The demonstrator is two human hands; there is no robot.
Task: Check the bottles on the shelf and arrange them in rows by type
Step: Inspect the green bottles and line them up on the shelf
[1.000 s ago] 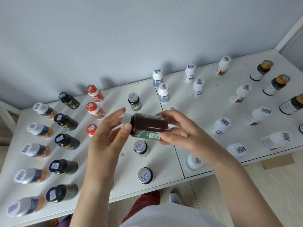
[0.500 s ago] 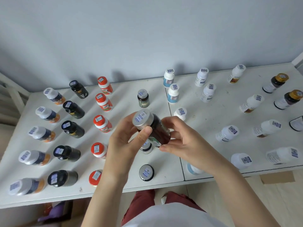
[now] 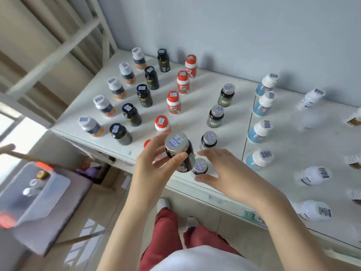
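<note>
While the left hand (image 3: 154,171) grips the silver-capped brown bottle (image 3: 178,151) above the front edge of the shelf (image 3: 239,114) (barcode up, likely for checking), the right hand (image 3: 226,171) hovers spread, apparently touching nothing, beside the matching row (image 3: 215,116).

A white shelf (image 3: 199,114) carries bottles (image 3: 173,103) in rows (red-capped, black, blue-labelled, white).

Red-cap bottle (image 3: 147,143) mostly hid behind left hand (image 3: 151,172). Grey-cap bottle (image 3: 199,166) sat partly behind held bottle (image 3: 175,149). Right-edge bottles (image 3: 354,120) were cut off. Bin (image 3: 37,192) at left was blurred; sticker print (image 3: 210,136) was unreadable.
</note>
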